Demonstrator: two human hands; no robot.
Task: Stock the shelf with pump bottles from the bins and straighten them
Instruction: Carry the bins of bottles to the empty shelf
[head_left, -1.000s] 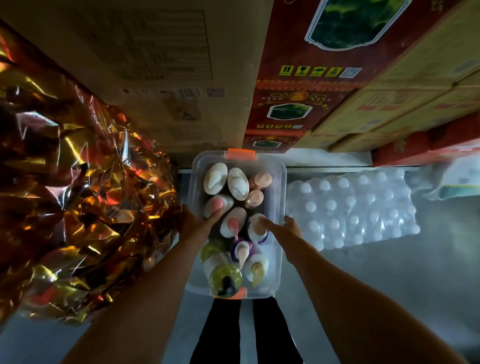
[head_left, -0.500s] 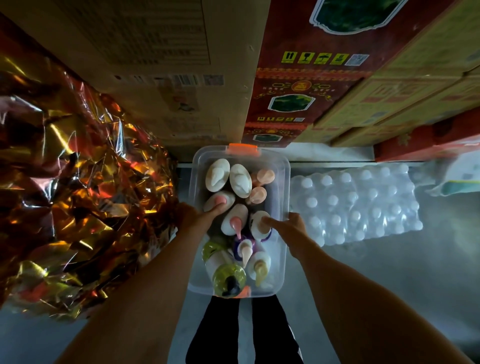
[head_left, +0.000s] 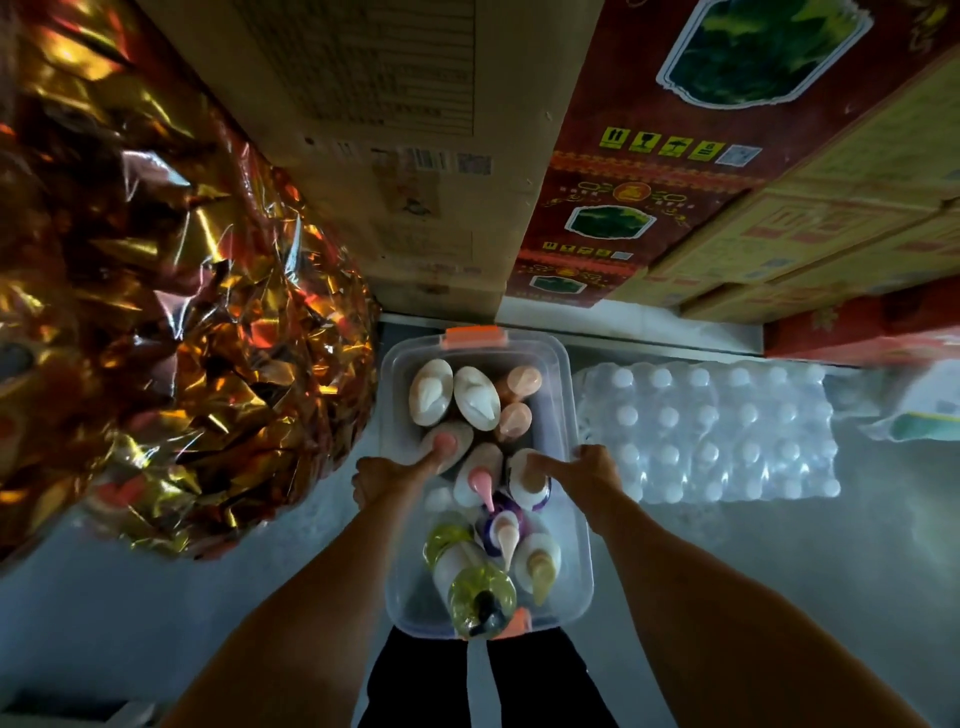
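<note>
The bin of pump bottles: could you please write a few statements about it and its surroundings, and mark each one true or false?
1. The clear bin has orange latches at both ends. True.
2. The bin has its lid on. False: it is open, and the pump bottles show from above.
3. The left hand and right hand hold the bin by its two long sides. True.
4. A pack of water bottles lies to the left of the bin. False: it lies to the right; crinkled gold foil is on the left.
5. Cartons are stacked beyond the bin. True.
</note>
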